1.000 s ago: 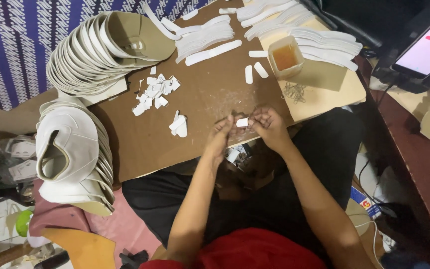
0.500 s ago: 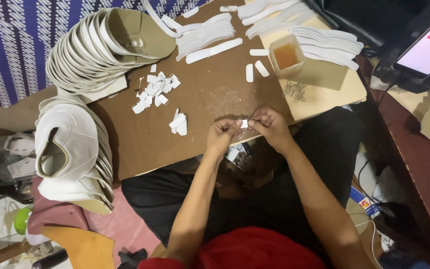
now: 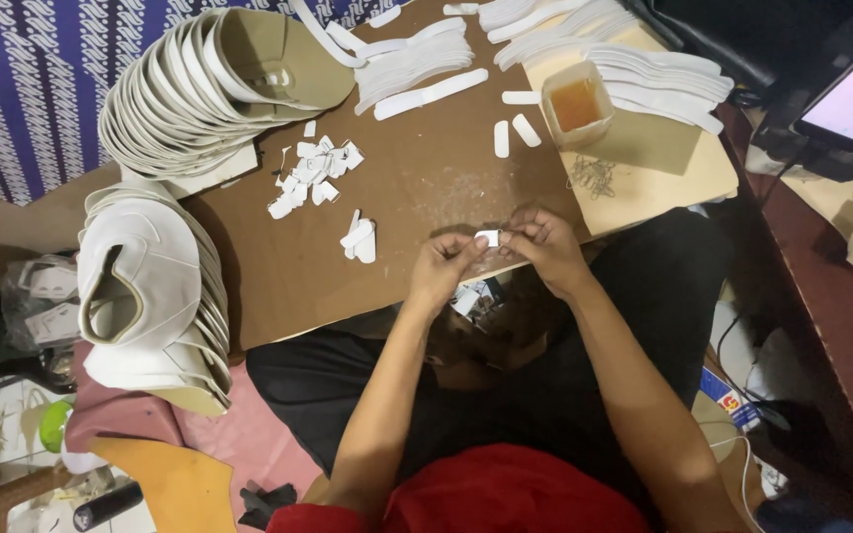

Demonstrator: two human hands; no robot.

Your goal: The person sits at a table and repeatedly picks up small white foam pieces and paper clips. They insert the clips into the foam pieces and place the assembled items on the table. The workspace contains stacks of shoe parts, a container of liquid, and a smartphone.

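Over the near edge of the brown board (image 3: 417, 188), my left hand (image 3: 443, 268) and right hand (image 3: 545, 242) both pinch one small white piece (image 3: 488, 238) between closed fingertips; white scraps (image 3: 313, 176) lie well apart.

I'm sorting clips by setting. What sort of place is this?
Probably a small shoe-making workshop. Stacks of cut beige shoe uppers, white strips and a tub of amber glue sit on a cardboard work board; both hands pinch a small white piece.
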